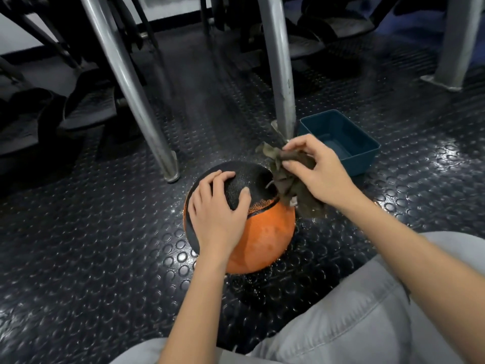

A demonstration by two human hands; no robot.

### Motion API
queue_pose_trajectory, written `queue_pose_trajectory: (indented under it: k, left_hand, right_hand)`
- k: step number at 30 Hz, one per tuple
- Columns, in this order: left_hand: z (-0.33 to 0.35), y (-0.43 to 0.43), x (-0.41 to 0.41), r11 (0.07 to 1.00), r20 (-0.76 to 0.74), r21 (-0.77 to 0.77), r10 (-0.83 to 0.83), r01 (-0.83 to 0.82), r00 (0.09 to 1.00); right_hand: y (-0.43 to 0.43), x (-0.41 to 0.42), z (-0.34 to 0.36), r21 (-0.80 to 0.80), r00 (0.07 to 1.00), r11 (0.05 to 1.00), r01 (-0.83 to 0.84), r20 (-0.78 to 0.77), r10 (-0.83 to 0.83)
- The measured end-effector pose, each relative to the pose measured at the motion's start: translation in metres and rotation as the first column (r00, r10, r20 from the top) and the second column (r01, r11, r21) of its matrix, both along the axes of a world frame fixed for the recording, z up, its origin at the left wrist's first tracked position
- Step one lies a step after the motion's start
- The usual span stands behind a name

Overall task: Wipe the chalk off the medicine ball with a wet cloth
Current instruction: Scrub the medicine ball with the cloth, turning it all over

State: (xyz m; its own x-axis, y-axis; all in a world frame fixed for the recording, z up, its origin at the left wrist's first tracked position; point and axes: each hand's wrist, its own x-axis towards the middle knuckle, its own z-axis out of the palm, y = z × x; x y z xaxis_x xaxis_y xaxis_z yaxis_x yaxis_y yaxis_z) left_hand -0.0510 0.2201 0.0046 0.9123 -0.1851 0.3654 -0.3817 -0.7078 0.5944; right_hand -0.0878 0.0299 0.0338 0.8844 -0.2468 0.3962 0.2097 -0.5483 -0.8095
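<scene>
Two hands are on the job, and the step in hand looks like the wiping itself, part done. The orange-and-black textured rubber medicine ball [265, 232] sits on the black studded rubber floor [105, 258], just in front of the person's knees. Its black upper panel shines dark and wet near the cloth, while a pale speckle lies along the seam and a whitish bloom dulls the orange panel (chalk, most likely, not yet reached).

The left hand [217, 208] lies spread over the ball's upper left, fingers gently curved to its surface and thumb on the black panel, pressing rather than grasping; it seems to be steadying the ball. The right hand [317, 172] pinches a crumpled brown-grey wet cloth [288, 187], fingertips bunched on its upper folds, the rest hanging against the ball's upper right side. A dark blue rectangular plastic tub [367, 156] stands just beyond that hand; whether it holds water I cannot tell.

The next move, as I judge it, calls for drawing the cloth down across the seam onto the orange panel, the left hand keeping the ball from rolling or turning the dusty side up.
</scene>
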Motion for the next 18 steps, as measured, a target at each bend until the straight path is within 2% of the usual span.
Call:
queue_pose_trajectory:
  k: [1,2,4,5,6,7,8,9,10,11,12,13,14,15,16,17,18]
  left_hand:
    - [0.001,0.000,0.000,1.000,-0.004,0.006,-0.001,0.001,1.000]
    - [0.001,-0.001,0.001,1.000,-0.008,0.007,-0.006,0.006,1.000]
    - [0.002,-0.003,0.001,1.000,-0.013,0.007,-0.017,0.017,1.000]
    - [0.003,-0.003,0.001,1.000,-0.009,0.008,-0.020,0.020,1.000]
    - [0.003,-0.004,0.001,1.000,-0.006,0.010,-0.020,0.020,1.000]
    - [0.002,-0.003,0.001,1.000,-0.001,0.009,-0.019,0.019,1.000]
    - [0.001,-0.002,0.001,1.000,0.002,0.005,-0.016,0.016,1.000]
    - [0.000,-0.001,0.000,1.000,0.002,0.002,-0.013,0.013,1.000]
    - [0.001,-0.001,0.001,1.000,0.004,0.002,-0.010,0.010,1.000]
    - [0.000,0.000,0.000,1.000,0.001,0.007,-0.010,0.010,1.000]
    - [0.001,0.000,0.000,1.000,0.000,0.010,-0.010,0.010,1.000]
    - [0.002,0.000,0.001,1.000,-0.004,0.010,-0.012,0.012,1.000]
    - [0.002,-0.001,0.001,1.000,-0.010,0.009,-0.016,0.016,1.000]
    - [0.003,-0.002,0.002,1.000,-0.012,0.008,-0.019,0.019,1.000]
    - [0.003,-0.002,0.002,1.000,-0.011,0.009,-0.021,0.021,1.000]
    - [0.003,-0.002,0.002,1.000,-0.011,0.011,-0.024,0.024,1.000]
    - [0.002,-0.001,0.002,1.000,-0.012,0.009,-0.024,0.024,1.000]
  right_hand:
    - [0.002,0.000,-0.002,-0.024,0.998,0.998,-0.060,-0.031,0.059]
    - [0.000,0.003,-0.009,-0.079,0.990,0.994,-0.072,-0.125,0.062]
    - [-0.015,0.008,-0.021,-0.305,0.924,0.952,0.005,-0.363,-0.121]
    - [-0.021,0.008,-0.021,-0.418,0.877,0.907,0.048,-0.417,-0.238]
    - [-0.025,0.007,-0.021,-0.450,0.861,0.886,0.113,-0.401,-0.314]
    - [-0.025,0.006,-0.018,-0.385,0.887,0.904,0.185,-0.330,-0.322]
    - [-0.022,0.006,-0.012,-0.224,0.940,0.950,0.217,-0.214,-0.265]
    - [-0.015,0.003,-0.005,-0.031,0.979,0.985,0.171,-0.105,-0.173]
    - [-0.008,0.001,0.004,0.111,0.998,0.992,0.058,-0.032,-0.054]
    - [-0.003,-0.001,0.006,0.164,0.998,0.985,-0.050,-0.035,0.056]
    - [-0.002,-0.001,0.002,0.125,0.988,0.986,-0.107,-0.101,0.120]
    - [-0.005,0.003,-0.007,0.022,0.972,0.994,-0.109,-0.207,0.111]
    - [-0.013,0.006,-0.016,-0.154,0.948,0.986,-0.058,-0.317,0.006]
    - [-0.020,0.007,-0.019,-0.352,0.911,0.936,-0.007,-0.388,-0.139]
    - [-0.025,0.008,-0.022,-0.469,0.882,0.882,0.045,-0.396,-0.256]
    - [-0.028,0.006,-0.022,-0.464,0.883,0.879,0.110,-0.361,-0.301]
    - [-0.026,0.006,-0.019,-0.343,0.917,0.925,0.166,-0.290,-0.272]
